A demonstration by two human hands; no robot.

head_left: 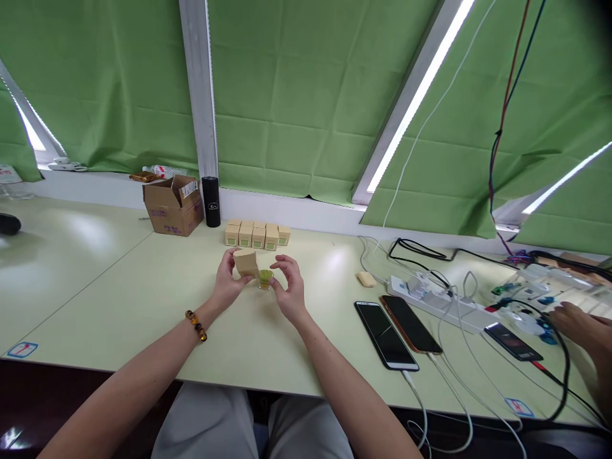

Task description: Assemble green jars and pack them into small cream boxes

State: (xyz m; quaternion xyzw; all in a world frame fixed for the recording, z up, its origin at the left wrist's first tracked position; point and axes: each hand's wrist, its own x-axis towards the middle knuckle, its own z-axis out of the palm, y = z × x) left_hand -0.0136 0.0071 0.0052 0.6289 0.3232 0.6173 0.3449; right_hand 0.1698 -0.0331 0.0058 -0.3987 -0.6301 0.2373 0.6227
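My left hand (228,280) is closed on a small kraft-paper box (246,262), held tilted a little above the table. Right beside the box is a small clear glass cup (265,279) with something yellow-green in it; what that is stays too small to tell. My right hand (289,290) is at the cup's right side, its thumb by the glass and its other fingers apart and raised. Behind both hands, several similar small kraft boxes (258,237) with green labels stand grouped together.
At the back left are an open cardboard box (174,207) and a black cylinder (211,201). To the right lie phones (386,335), a white power strip (440,305), tangled cables and a small beige object (366,279). Another person's hand (581,328) works at far right.
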